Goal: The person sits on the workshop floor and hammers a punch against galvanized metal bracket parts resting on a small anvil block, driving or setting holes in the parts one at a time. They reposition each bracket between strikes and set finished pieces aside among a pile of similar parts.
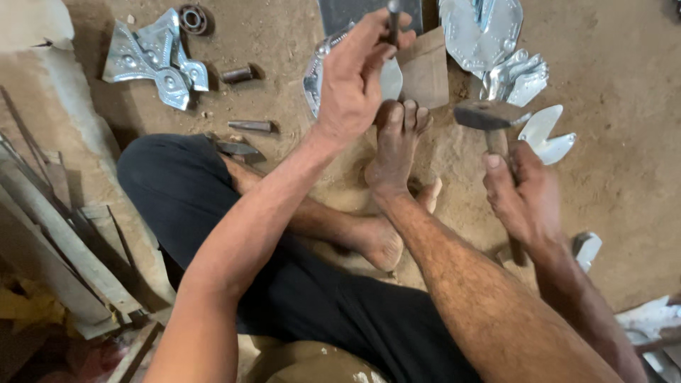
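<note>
While the person sat cross-legged on the dirt floor [624, 177], the left hand [355, 78] gripped a dark steel punch [392, 18], its fingers [369, 39] closed fully around the shaft and holding it roughly upright. Below the punch tip lay a shiny sheet-metal blank [390, 78], resting on a flat dark block [425, 67]. One bare foot [397, 142] reached to the near edge of the blank, its toes touching or just beside the metal.

To the right of the block, the right hand [525, 198] was wrapped tight around the wooden handle of a hammer [489, 117], whose steel head hung level beside the block, apart from the punch.

Beyond and to the right of the block lay a pile of cut sheet-metal pieces [496, 42], with a single white-bright piece [546, 135] just past the hammer head. Well to the left of the block lay another cluster of stamped pieces [156, 60], a bearing ring [193, 19], a short cylinder [237, 74] and a tapered chisel [250, 126]. Metal strips [57, 234] leaned further left.
</note>
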Demonstrator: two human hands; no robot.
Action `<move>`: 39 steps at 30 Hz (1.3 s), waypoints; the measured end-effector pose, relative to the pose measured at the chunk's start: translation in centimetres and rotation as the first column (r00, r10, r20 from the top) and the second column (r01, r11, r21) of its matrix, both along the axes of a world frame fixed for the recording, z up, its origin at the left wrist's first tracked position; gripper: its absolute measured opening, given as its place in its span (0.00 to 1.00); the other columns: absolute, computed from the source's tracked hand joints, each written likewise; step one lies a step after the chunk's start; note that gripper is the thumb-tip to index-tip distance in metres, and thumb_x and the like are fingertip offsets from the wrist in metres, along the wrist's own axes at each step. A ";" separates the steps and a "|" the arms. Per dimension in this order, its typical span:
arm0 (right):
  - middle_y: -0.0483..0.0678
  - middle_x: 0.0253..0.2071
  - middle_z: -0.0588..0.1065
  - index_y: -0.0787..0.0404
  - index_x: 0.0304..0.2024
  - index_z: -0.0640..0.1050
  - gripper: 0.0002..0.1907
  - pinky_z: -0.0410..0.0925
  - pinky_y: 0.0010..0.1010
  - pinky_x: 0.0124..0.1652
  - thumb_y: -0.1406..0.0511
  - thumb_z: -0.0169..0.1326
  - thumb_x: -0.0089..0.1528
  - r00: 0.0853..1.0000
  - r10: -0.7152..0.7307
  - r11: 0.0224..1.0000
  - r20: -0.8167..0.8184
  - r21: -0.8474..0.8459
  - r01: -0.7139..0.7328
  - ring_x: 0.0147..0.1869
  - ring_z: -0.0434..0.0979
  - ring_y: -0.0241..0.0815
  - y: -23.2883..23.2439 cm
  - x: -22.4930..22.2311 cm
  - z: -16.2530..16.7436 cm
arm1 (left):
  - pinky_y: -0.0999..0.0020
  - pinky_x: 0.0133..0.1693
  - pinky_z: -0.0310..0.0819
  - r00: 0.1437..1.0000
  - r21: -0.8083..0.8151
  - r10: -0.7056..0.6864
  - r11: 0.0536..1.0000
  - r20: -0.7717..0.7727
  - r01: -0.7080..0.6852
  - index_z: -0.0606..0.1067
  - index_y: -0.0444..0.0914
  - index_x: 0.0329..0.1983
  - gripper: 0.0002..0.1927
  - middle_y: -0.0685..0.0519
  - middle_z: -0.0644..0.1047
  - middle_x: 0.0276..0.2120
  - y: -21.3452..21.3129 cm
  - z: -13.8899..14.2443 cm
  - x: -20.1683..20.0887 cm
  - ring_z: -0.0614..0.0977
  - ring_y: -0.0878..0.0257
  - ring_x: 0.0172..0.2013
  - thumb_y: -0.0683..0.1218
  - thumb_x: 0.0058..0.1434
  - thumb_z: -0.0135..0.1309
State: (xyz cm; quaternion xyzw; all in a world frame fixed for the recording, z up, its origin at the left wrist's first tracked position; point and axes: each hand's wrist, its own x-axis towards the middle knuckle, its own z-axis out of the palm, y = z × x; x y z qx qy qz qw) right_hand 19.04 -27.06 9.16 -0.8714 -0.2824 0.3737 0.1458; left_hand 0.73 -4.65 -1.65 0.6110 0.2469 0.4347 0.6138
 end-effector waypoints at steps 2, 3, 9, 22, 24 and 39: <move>0.45 0.22 0.71 0.65 0.45 0.73 0.18 0.64 0.33 0.25 0.55 0.53 0.70 0.997 0.069 0.998 0.030 0.015 -0.069 0.24 0.71 0.35 2.3 -1.0 2.0 | 0.69 0.60 0.83 1.000 0.041 0.003 0.999 0.011 -0.003 0.67 0.35 0.67 0.23 0.48 0.78 0.58 0.1 -0.3 0.0 0.84 0.59 0.59 0.27 0.73 0.40; 0.44 0.23 0.71 0.65 0.50 0.73 0.19 0.65 0.31 0.25 0.54 0.52 0.70 0.996 0.086 0.995 0.021 0.046 -0.087 0.24 0.71 0.34 3.2 -1.6 3.1 | 0.71 0.58 0.83 1.000 0.058 0.006 0.998 -0.016 -0.006 0.68 0.36 0.67 0.23 0.49 0.78 0.57 0.1 -0.4 0.0 0.85 0.60 0.58 0.27 0.73 0.41; 0.45 0.21 0.68 0.61 0.56 0.75 0.22 0.61 0.32 0.20 0.51 0.49 0.71 0.988 0.152 0.988 0.008 0.007 -0.152 0.20 0.64 0.37 7.1 -2.5 6.8 | 0.73 0.53 0.83 0.994 0.143 0.105 0.985 -0.022 -0.100 0.72 0.37 0.64 0.24 0.51 0.79 0.55 -0.1 -0.4 0.8 0.87 0.62 0.51 0.26 0.71 0.40; 0.43 0.21 0.69 0.64 0.31 0.70 0.20 0.58 0.29 0.20 0.66 0.36 0.77 0.792 0.526 0.505 0.309 0.636 -0.583 0.19 0.63 0.30 10.7 1.1 6.5 | 0.74 0.50 0.84 0.982 0.151 0.067 0.988 -0.176 -0.040 0.73 0.40 0.62 0.24 0.52 0.79 0.46 -0.1 1.0 0.2 0.85 0.60 0.45 0.26 0.70 0.46; 0.47 0.24 0.66 0.68 0.38 0.71 0.18 0.58 0.26 0.21 0.66 0.36 0.79 0.626 0.588 0.416 0.512 0.473 -0.777 0.23 0.63 0.34 10.9 0.9 6.3 | 0.74 0.51 0.84 0.989 0.164 0.048 0.986 -0.139 -0.024 0.72 0.39 0.62 0.25 0.51 0.78 0.49 -0.1 1.0 0.2 0.85 0.59 0.46 0.25 0.67 0.44; 0.42 0.19 0.61 0.59 0.29 0.67 0.21 0.52 0.26 0.16 0.65 0.41 0.79 0.752 0.566 0.622 0.339 0.423 -0.659 0.15 0.58 0.31 10.8 0.4 6.1 | 0.70 0.52 0.85 0.997 0.143 -0.026 0.989 -0.076 0.037 0.72 0.37 0.62 0.28 0.48 0.78 0.52 0.3 0.9 0.0 0.85 0.58 0.49 0.24 0.62 0.40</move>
